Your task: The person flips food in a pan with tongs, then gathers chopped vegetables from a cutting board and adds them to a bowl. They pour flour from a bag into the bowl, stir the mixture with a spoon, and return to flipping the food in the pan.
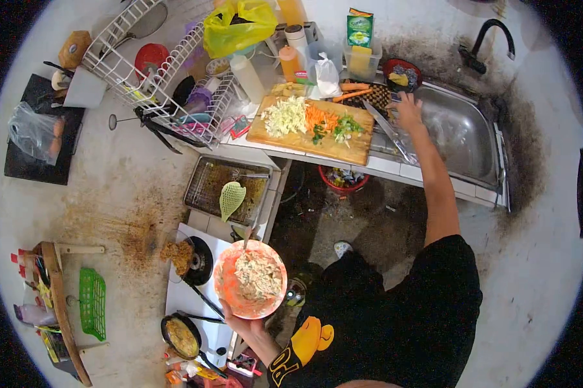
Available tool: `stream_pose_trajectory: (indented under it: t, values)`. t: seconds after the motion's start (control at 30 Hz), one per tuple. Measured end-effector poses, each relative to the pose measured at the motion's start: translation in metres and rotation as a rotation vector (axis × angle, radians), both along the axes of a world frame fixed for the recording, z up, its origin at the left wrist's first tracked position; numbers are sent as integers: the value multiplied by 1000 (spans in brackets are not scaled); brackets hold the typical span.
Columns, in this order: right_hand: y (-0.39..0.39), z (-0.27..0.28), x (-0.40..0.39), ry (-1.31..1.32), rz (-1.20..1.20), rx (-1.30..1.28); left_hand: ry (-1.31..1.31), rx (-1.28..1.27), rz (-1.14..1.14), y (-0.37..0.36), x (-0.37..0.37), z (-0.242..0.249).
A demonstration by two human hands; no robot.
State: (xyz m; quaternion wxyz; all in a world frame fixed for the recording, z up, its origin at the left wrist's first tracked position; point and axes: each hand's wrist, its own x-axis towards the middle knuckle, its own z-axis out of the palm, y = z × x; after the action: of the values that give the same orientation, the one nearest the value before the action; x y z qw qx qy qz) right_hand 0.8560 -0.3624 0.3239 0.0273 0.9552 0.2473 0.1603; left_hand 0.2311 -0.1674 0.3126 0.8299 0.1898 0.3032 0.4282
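Observation:
My left hand [241,325] grips a bowl [225,265] by its lower rim, over the front of the stove. Inside the bowl lies a pale, chunky mixture [258,275] with orange smears, and a spoon [248,237] leans out at the top. My right hand [408,111] is stretched to the sink's left edge with fingers apart, beside a dark woven tray [375,98]. Just below that hand, a knife [383,124] lies at an angle. A wooden cutting board [282,140] bears shredded cabbage [286,118], shredded carrot [320,120] and chopped greens [348,129].
A metal sink [456,129] with a black faucet [476,55] stands at right. Two pans [201,258] sit on the white stove [214,333]. A green slotted spatula [232,199] rests over a metal tray [204,169]. A dish rack [165,77] stands at upper left.

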Motion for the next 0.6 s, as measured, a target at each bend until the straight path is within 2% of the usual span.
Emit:
stream_pose_trajectory:
  t: [0.1,0.27,0.47,0.53,0.57,0.6]
  values:
    - [-6,-10,3,65,7,76,70,-51,126,-12,17,10]
    - [-41,-11,14,76,105,170,80,-112,76,-16,37,18]
    - [-120,-15,-1,16,-157,351,107,-25,-1,4,64,14]
    - [-150,-24,-8,6,-390,642,166,-3,7,0,83,24]
    - [-161,-31,-13,7,-401,639,132,4,-31,3,85,18]
    - [-167,-21,-31,58,-564,562,95,12,-71,6,87,14]
